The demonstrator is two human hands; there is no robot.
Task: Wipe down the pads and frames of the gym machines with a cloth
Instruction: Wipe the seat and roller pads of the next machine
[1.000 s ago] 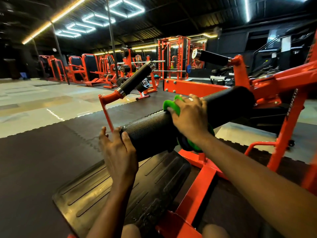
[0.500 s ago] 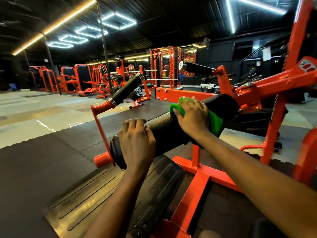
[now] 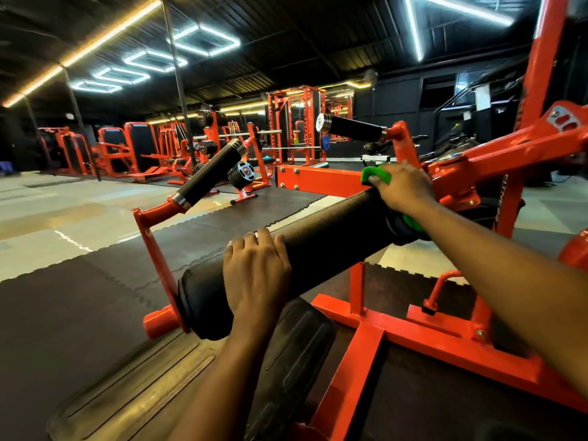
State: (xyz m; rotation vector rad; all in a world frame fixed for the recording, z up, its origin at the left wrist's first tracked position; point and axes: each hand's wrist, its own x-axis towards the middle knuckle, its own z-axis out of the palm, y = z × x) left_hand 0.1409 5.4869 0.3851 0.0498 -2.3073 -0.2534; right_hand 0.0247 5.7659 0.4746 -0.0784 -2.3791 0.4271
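Observation:
A long black roller pad (image 3: 321, 240) lies across the middle of the view on an orange machine frame (image 3: 394, 332). My left hand (image 3: 254, 275) grips the pad near its left end, fingers curled over the top. My right hand (image 3: 402, 186) holds a green cloth (image 3: 377, 175) against the pad's far right end, close to the orange arm. More of the cloth shows under my right wrist.
A ribbed black footplate (image 3: 152, 374) lies below the pad. Two black handle grips (image 3: 210, 173) (image 3: 353, 127) stick up on orange arms beyond it. Orange racks and machines (image 3: 296, 122) line the back of the gym on rubber matting.
My right hand has slid the green cloth along the pad toward its right end. My left hand has shifted up onto the top of the pad's left part.

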